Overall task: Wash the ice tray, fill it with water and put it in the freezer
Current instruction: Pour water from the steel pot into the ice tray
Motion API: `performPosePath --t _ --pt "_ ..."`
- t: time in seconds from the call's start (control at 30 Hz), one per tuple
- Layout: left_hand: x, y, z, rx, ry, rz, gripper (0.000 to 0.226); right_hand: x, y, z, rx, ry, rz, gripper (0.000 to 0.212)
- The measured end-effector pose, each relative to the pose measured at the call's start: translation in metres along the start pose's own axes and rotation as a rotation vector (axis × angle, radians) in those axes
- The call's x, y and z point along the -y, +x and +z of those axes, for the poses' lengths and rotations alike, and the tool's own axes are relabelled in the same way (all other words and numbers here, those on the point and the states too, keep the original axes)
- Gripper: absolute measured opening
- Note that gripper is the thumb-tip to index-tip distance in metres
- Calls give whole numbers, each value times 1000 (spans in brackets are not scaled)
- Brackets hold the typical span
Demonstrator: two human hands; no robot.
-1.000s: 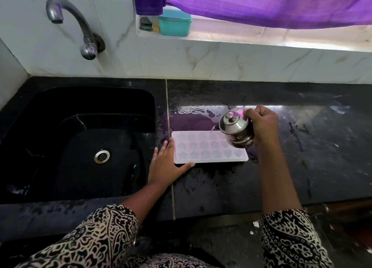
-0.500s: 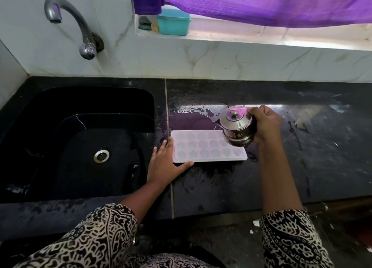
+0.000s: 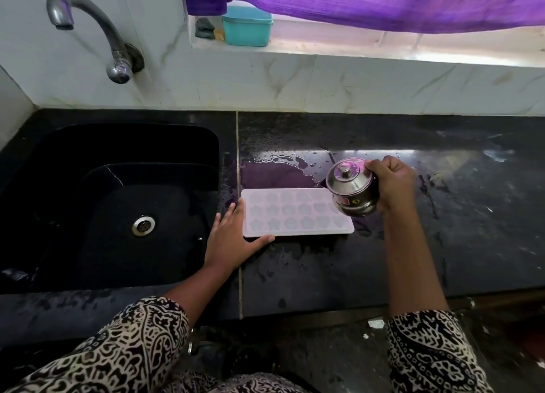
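Head view: ice tray (image 3: 296, 212) flat on wet black counter (image 3: 442, 245), just right of sink (image 3: 118, 201). Left hand (image 3: 233, 236) flat, fingers straight, against tray's near-left corner. Right hand (image 3: 389, 183) clamped around tilted steel pot (image 3: 352, 187) over tray's right end

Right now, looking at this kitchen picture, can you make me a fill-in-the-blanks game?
1. The ice tray lies flat on the counter, beside the black ____.
2. The right hand grips a steel pot above the tray's ____ end.
3. The left hand rests open at the tray's near ____ corner.
4. The curtain above is ____.

Missing words: sink; right; left; purple.
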State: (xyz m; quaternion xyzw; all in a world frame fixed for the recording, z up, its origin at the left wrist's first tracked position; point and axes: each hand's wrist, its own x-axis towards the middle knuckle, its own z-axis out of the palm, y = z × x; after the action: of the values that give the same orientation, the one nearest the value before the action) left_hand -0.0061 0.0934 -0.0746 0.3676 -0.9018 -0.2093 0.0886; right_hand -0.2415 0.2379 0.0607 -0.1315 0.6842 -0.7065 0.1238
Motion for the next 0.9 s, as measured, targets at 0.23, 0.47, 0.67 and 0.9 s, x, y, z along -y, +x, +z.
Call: performPosePath --t 0.23,0.47,0.67,0.9 --pt "-2 0 -1 0 -23 -15 123 -2 4 -1 62 -98 4 38" --pt "-1 -1 0 -18 -55 -21 123 1 8 -1 83 -184 -10 36" --pt "-1 0 1 -17 -60 -25 123 -2 10 0 110 -241 -19 34" --pt "-3 0 -1 -13 -51 -25 124 -2 12 2 114 -244 -21 34"
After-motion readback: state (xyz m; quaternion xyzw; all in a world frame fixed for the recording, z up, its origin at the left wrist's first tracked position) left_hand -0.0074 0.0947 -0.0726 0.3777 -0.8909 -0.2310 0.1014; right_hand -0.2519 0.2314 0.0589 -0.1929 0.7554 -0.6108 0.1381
